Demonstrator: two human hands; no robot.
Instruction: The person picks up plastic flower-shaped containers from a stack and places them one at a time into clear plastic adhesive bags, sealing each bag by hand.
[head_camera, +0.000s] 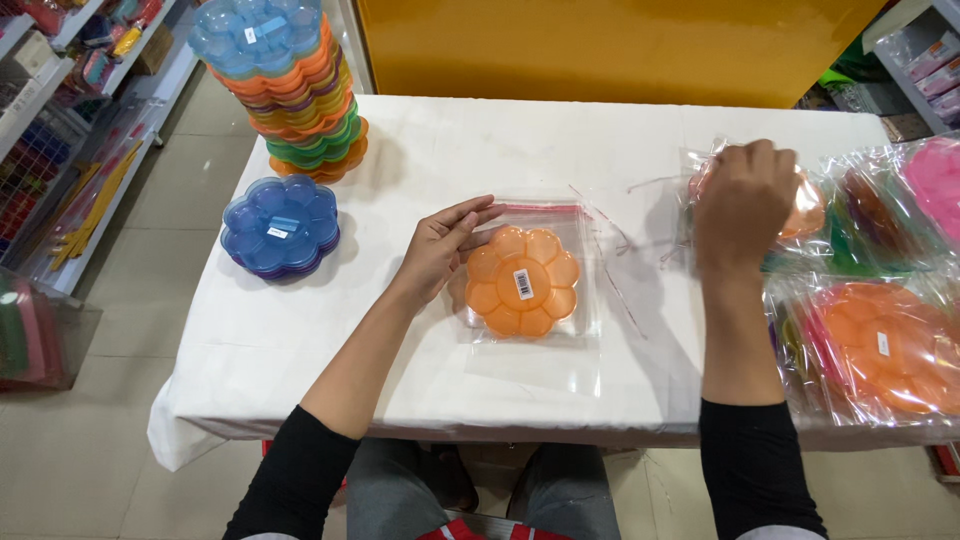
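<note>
Nearest to the person, on the white tablecloth (300, 340), lies an orange flower-shaped plastic tray (521, 281) inside a clear flat plastic bag (530, 355). The bag has a red strip along its far edge. The left hand (440, 247) lies at nine o'clock of this tray, relaxed with the fingers stretched, and the fingertips press on the bag just beside the tray; it grasps nothing.

At two o'clock from the tray, the right hand (743, 203) is closed, the fingers curled down over a bagged orange tray (805, 212). I cannot tell if it really pinches the bag. Thin clear strips (610, 262) lie between the two hands.

At three to four o'clock, more bagged coloured trays (880, 340) lie in a heap. At ten o'clock lies a low pile of blue flower-shaped trays (281, 226), and farther, at eleven o'clock, stands a tall stack of many-coloured flower trays (290, 90).
</note>
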